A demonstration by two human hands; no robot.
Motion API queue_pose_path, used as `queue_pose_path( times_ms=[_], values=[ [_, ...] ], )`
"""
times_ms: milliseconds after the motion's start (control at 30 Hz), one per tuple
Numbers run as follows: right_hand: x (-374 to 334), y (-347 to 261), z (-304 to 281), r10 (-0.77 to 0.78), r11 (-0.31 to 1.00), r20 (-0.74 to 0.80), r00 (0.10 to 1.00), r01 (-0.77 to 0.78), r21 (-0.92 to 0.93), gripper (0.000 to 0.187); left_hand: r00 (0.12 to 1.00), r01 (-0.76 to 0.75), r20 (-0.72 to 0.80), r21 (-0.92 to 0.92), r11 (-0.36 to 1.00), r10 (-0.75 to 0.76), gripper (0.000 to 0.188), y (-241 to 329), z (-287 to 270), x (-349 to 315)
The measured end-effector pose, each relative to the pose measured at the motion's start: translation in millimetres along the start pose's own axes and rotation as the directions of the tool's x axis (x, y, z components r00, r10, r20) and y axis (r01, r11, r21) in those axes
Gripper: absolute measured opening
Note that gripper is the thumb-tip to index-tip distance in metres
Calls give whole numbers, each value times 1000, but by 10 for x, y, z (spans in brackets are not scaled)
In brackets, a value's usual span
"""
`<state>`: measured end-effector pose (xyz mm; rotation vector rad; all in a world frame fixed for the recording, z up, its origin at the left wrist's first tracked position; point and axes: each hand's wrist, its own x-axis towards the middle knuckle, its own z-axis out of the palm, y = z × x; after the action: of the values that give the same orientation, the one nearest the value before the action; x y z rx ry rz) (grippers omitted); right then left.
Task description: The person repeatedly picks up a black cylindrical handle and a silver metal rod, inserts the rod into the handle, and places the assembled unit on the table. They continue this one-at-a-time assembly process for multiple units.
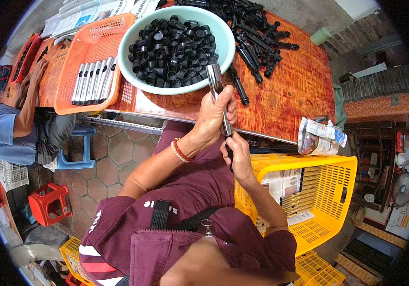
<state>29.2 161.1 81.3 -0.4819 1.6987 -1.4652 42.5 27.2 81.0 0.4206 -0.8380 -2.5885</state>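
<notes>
Just above the table's front edge, my left hand (214,117) is wrapped round a shiny chrome tube (213,75) with an oval hole in its side. Its open end points up and away from me. Below it, my right hand (239,155) grips the black lower part (230,153) of the same tilted piece; my fingers hide the joint. A pale green basin (127,35) full of small black plastic caps (173,52) stands just beyond my left hand. To its left, an orange basket (66,62) holds several chrome tubes (92,82) with black ends.
Black plastic rods (250,45) lie heaped on the wooden table (295,90). At my right, a yellow crate (326,224) holds rows of tubes (302,195) and newspaper. A paper-lined bag (320,137) stands at its far rim. Another person (11,126) sits at left, near a red stool (50,204).
</notes>
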Motion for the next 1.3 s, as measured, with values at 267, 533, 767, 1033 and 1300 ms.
queue_pose_path(
  times_ms=[267,533,767,1033,1300],
  values=[
    [-23,-20,33,-43,998,-42,998,41,-45,22,999,12,32,-72,997,-9,33,42,17,-34],
    [-14,38,-9,-44,998,-36,998,42,-54,21,999,-1,35,-11,1000,1,35,23,42,-35],
    [-13,72,27,-53,992,-116,992,39,-118,22,1000,16,-26,-55,998,-18,35,-27,18,-26],
    [13,140,-47,-42,988,-115,992,25,-151,22,997,19,75,23,1000,-21,39,-69,-25,-22],
    [-6,-127,-46,-71,994,-28,997,68,-85,30,978,-102,156,-219,970,138,45,50,-110,123]
  ],
)
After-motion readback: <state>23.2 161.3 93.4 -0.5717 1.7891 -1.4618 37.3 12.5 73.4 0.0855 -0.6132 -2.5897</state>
